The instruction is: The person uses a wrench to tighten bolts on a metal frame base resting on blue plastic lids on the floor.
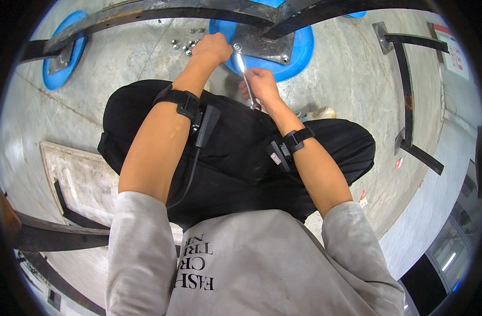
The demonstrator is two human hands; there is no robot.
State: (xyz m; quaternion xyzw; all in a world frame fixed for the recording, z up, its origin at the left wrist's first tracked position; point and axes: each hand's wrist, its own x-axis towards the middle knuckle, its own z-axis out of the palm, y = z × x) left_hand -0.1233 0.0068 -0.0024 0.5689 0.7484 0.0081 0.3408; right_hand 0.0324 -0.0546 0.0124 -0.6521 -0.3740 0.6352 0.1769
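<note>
In my right hand [263,87] is a shiny combination wrench [244,69], gripped near its lower end. Its ring end points away from me, over the near left corner of a dark metal base plate [264,45]. That plate lies on a round blue disc [302,52] and has a bolt or nut at its near right corner. My left hand [213,48] is closed at the disc's left edge, beside several loose shiny nuts [189,48] on the floor. Whatever its fingers hold is hidden under the hand.
Dark metal beams [162,11] cross the far side above the floor. Another blue disc [64,73] carries a foot at far left. A dark metal frame [407,89] lies to the right. A pale board [78,184] is at left. My knees are bent close behind my hands.
</note>
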